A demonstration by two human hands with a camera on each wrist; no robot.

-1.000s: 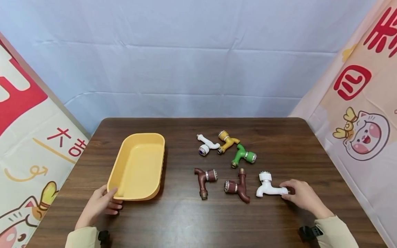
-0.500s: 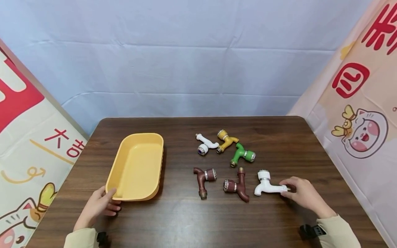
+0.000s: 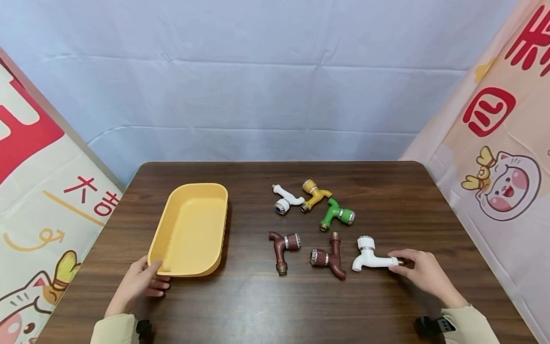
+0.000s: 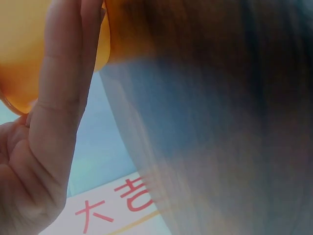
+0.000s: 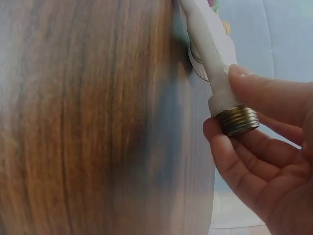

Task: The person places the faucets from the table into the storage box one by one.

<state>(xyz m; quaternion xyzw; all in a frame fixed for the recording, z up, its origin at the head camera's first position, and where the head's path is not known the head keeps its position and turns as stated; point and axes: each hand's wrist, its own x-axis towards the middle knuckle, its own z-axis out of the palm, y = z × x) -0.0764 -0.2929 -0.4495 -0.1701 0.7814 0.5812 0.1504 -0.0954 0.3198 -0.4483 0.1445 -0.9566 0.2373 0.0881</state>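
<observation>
My left hand holds the near left corner of a yellow plastic basin, thumb over the rim and fingers along the outside. In the left wrist view, straight fingers lie against the basin's wall. At the right, my right hand pinches the inlet end of a white faucet between thumb and fingers. Its brass thread shows clearly in the right wrist view. The faucet lies on its side at table level, knob pointing away and spout to the left.
Left of the white faucet lie two brown faucets. Farther back are a green faucet, a yellow faucet and a smaller white faucet, close together. All rest on a dark wooden table. Cloth backdrops surround it.
The white faucet has shifted very slightly left, and more of its brass end shows beside my right fingers. My left hand and the basin stay where they were.
</observation>
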